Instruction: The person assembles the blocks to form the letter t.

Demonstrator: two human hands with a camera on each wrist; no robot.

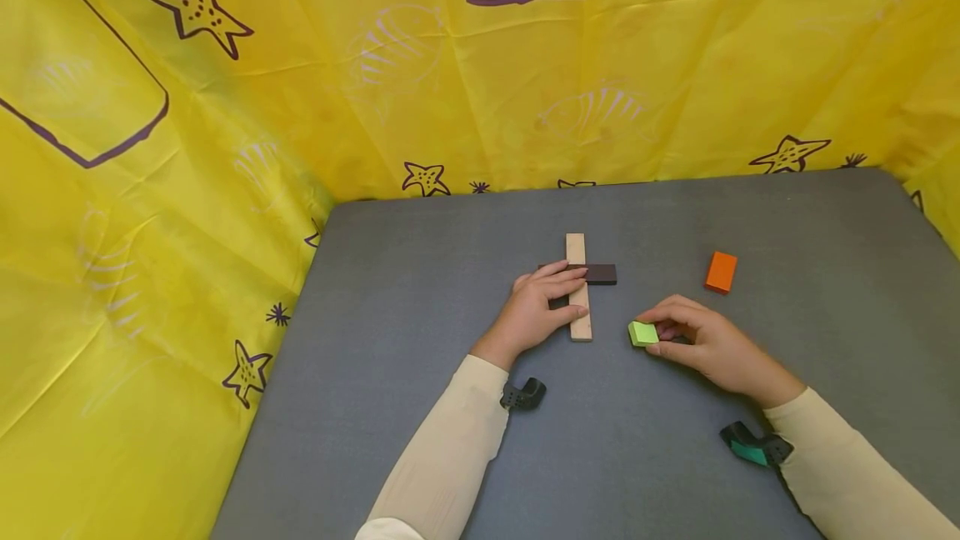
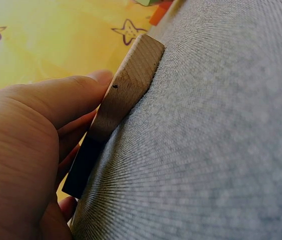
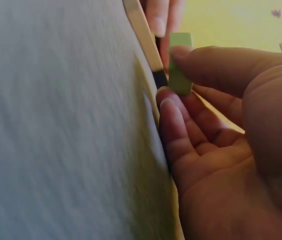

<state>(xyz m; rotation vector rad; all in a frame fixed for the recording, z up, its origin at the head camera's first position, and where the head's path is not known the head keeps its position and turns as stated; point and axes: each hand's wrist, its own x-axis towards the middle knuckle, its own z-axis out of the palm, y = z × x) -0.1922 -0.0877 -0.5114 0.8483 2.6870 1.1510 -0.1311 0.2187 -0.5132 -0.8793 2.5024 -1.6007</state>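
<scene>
plainly, the right hand (image 1: 705, 344) has its grip closed on the green block (image 1: 643, 334), pinching it between thumb and fingertips; whether the block touches the bench (image 1: 420, 290) is hard to tell. the left hand (image 1: 534, 307) is not clenched: its fingers lie loosely extended over the dark strip (image 1: 602, 275), with the thumb on the pale strip (image 1: 581, 327).

the relation that seems to matter is the gap between hands: the green block sits just right of the pale strip's near end, apart from it, on the right hand's left side. the pale strip's long axis runs away from the person, while the dark strip crosses it left to right. i cannot tell whether the pale wood is one length or two pieces.

farther out, the orange block (image 1: 722, 272) rests beyond the right hand, which is the nearer one to it. past the bench's far edge hangs yellow cloth (image 1: 495, 98) printed with starfish.
</scene>
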